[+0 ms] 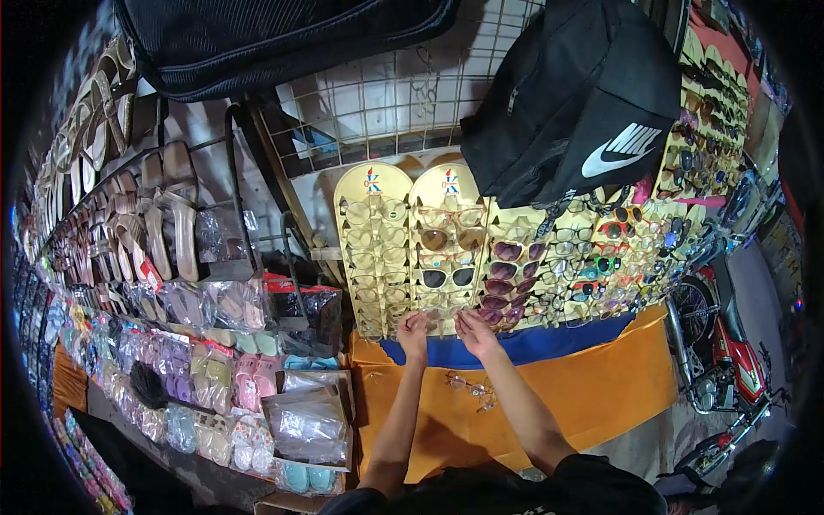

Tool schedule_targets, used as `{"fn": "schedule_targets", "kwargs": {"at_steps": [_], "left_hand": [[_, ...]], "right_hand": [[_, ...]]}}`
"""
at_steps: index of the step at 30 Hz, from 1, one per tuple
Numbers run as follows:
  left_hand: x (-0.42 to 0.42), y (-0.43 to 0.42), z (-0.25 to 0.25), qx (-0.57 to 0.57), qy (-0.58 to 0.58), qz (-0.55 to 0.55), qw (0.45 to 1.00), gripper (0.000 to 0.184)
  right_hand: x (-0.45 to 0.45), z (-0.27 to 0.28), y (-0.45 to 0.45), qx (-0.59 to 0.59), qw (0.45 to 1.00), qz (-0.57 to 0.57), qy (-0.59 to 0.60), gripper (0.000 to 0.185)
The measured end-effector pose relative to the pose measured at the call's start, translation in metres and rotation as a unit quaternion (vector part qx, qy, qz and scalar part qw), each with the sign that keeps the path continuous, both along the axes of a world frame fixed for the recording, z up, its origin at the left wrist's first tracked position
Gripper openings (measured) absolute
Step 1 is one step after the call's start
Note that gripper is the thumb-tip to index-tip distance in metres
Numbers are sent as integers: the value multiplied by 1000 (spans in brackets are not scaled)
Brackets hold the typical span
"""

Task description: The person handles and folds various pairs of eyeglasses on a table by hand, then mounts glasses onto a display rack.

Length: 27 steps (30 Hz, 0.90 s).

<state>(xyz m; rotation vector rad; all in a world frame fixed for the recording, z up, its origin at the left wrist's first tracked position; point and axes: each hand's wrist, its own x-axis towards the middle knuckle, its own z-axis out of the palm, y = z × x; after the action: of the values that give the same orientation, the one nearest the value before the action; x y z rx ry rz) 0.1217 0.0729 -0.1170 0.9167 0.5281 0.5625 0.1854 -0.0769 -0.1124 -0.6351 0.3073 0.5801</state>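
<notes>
My left hand (414, 333) and my right hand (475, 332) reach forward to the foot of a cream display board (438, 184). Between them is a pair of clear-looking eyeglasses (440, 321), with the fingers of each hand pinched at one side of it. Its frame is small and partly covered by my fingers. Just above on the same board sit white-framed sunglasses (447, 278) and brown-lensed glasses (449, 239). Below, between my forearms, loose eyeglasses (472, 388) lie on an orange cloth (601, 378).
Neighbouring boards hold purple-lensed sunglasses (511, 289) and many other frames. A black backpack (584, 103) hangs above, near a wire grid (369, 107). Sandals (180, 223) and bagged slippers (253, 378) fill the left. A red motorcycle (740, 365) stands at right.
</notes>
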Motion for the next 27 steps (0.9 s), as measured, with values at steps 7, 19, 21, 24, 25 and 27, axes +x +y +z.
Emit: {"fn": "schedule_targets", "kwargs": {"at_steps": [7, 19, 21, 24, 25, 27], "left_hand": [[22, -1, -31, 76, -44, 55, 995, 18], [-126, -42, -72, 60, 17, -34, 997, 17], [-180, -55, -82, 49, 88, -51, 994, 14], [-262, -70, -113, 32, 182, -59, 981, 10], [-282, -74, -116, 36, 187, -56, 980, 10], [-323, -82, -119, 23, 230, -37, 972, 10]], "right_hand": [[9, -18, 9, -4, 1000, -14, -2, 12], [-100, -116, -103, -641, 669, 239, -292, 59], [-140, -112, -129, -678, 577, 280, -359, 61], [-169, -97, -153, -708, 461, 356, -400, 65], [-177, -98, -162, -712, 440, 395, -379, 67], [-183, -138, -174, -712, 421, 373, -420, 72]]}}
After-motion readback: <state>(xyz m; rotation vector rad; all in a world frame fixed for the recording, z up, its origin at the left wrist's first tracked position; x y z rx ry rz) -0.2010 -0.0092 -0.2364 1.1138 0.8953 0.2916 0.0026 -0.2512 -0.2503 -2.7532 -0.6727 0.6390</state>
